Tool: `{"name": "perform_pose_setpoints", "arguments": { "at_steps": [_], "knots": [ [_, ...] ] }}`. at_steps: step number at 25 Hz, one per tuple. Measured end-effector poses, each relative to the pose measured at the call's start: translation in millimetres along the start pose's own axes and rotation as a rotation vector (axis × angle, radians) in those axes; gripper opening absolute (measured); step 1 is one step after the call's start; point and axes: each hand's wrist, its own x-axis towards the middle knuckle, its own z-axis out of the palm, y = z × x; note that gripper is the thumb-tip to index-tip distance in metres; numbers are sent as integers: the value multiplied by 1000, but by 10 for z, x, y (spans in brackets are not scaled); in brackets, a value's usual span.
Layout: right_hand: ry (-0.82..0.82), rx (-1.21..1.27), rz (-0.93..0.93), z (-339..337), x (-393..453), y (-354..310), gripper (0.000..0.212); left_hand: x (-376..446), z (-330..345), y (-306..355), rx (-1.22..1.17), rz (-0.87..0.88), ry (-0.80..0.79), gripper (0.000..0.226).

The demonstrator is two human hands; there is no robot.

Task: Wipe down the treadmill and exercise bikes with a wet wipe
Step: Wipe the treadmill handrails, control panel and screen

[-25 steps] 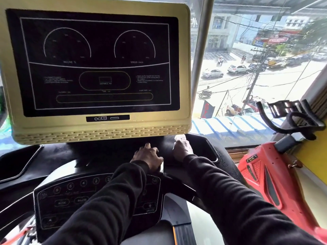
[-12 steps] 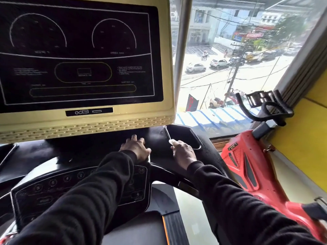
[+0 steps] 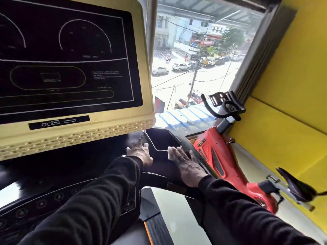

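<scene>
Two hands out on the treadmill (image 3: pixel 99 167) console here, both coming from black, soft-looking sleeves. The right hand (image 3: pixel 185 165) lies flat, fingers straight and spread, pressing a small white wet wipe (image 3: pixel 171 152) onto the glossy black plastic. The wipe looks thin and crumpled at its edge, and it sits right at the near rim of the cup tray (image 3: pixel 162 139), a smooth, dark, angular hollow with a pale outline. The left hand (image 3: pixel 139 152) rests palm down just beside it, fingers loosely extended, holding nothing, touching the same shiny black surface.

Above them stands one big screen (image 3: pixel 70 64): a black glassy panel with thin white lines, two dial arcs and one rounded oval drawn on it, set in a cream plastic frame with rounded corners and rows of little slotted vents along the bottom. Below the left sleeve there is one curved button panel (image 3: pixel 58 200), dark, with round numbered keys; the count is hard to read.

To the right, one exercise bike (image 3: pixel 221 156), well apart from the hands: red moulded body, black curved handlebars, one black pointed saddle (image 3: pixel 293 184) on a metal post. It stands against a flat yellow wall (image 3: pixel 290 103). One window (image 3: pixel 196 68) between screen and wall shows a bright street.
</scene>
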Motion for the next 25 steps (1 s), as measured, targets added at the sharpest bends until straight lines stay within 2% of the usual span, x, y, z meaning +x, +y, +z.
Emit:
{"name": "perform_pose_setpoints", "arguments": {
  "at_steps": [2, 4, 7, 11, 15, 18, 22, 25],
  "knots": [
    [-16, 12, 124, -20, -2, -86, 95, 11, -9, 10, 15, -1, -5, 65],
    [-72, 90, 103, -56, 72, -268, 93, 4, -5, 29, 42, 19, -13, 65],
    [-87, 40, 1, -93, 45, -216, 91, 1, 17, 13, 14, 33, -2, 63],
    [14, -34, 216, -81, -4, -118, 83, 35, 28, -14, -20, 37, 21, 60],
    [-47, 90, 176, -245, 459, -596, 69, 20, 59, -18, -27, 46, 40, 70],
    [-60, 71, 157, -198, 523, -696, 72, 29, 82, -40, -22, 109, 33, 83],
    [13, 128, 112, -109, 187, -378, 81, 78, 43, -4, -9, 122, -42, 79],
    [18, 55, 178, 30, -62, -135, 85, 136, 62, 49, -49, 93, -41, 86]
  ]
}}
